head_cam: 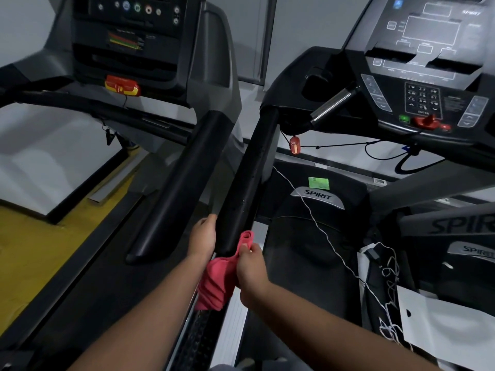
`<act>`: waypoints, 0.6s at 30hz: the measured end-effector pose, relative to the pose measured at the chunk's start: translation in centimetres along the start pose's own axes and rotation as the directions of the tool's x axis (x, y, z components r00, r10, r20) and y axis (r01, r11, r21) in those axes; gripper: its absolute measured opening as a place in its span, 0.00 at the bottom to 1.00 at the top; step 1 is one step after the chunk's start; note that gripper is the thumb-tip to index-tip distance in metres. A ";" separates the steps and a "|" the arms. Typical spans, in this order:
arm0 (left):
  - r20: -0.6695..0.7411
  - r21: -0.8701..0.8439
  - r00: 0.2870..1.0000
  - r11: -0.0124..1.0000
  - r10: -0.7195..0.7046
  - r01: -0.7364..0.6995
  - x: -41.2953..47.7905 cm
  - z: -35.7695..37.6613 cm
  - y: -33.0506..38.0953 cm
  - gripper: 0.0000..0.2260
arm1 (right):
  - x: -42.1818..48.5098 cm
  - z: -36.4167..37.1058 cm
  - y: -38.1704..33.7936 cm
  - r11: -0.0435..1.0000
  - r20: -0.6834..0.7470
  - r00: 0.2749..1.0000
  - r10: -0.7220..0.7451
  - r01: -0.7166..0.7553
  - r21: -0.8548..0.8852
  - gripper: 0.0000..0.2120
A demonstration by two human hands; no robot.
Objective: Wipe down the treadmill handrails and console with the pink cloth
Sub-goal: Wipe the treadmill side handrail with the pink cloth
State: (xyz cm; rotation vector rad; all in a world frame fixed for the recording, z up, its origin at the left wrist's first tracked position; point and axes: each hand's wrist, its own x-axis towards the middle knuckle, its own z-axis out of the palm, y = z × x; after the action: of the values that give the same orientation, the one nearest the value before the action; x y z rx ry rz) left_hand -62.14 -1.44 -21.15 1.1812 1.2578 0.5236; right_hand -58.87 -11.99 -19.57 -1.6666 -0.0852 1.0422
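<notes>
A long black handrail (247, 180) of the right treadmill runs from its console (426, 84) down to the middle of the view. The pink cloth (218, 279) is wrapped under the rail's near end and hangs below it. My right hand (250, 266) pinches the cloth's upper edge at the rail's right side. My left hand (202, 238) lies along the rail's left side with its fingers stretched up against it; whether it also holds the cloth is hidden.
A second treadmill stands at the left with its own black handrail (182, 188) close beside and its console (128, 30) above. A red safety clip (294, 144) dangles on a cord. A white cable (324, 231) crosses the right belt. White bags (444, 322) lie at lower right.
</notes>
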 end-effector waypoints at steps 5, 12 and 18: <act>-0.010 -0.026 1.000 1.000 0.008 -0.009 0.1 0.1 -0.2 0.13 | -1.8 -0.5 0.3 0.927 0.024 0.943 -0.332 0.331 -0.174 0.07; -0.025 0.044 0.999 0.998 0.038 -0.037 0.4 0.1 -0.1 0.10 | -2.0 -0.2 0.2 0.860 0.103 0.907 -0.407 0.419 -0.290 0.11; -0.012 0.019 1.000 1.000 0.022 -0.021 -0.1 -0.1 -0.2 0.14 | 0.3 0.8 -0.4 0.986 -0.013 0.997 -0.070 0.071 0.152 0.17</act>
State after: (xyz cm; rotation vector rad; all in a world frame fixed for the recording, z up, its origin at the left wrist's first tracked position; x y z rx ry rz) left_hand -62.28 -1.55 -21.28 1.2102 1.2643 0.5366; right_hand -59.07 -11.06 -19.36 -1.5187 -0.0580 0.9655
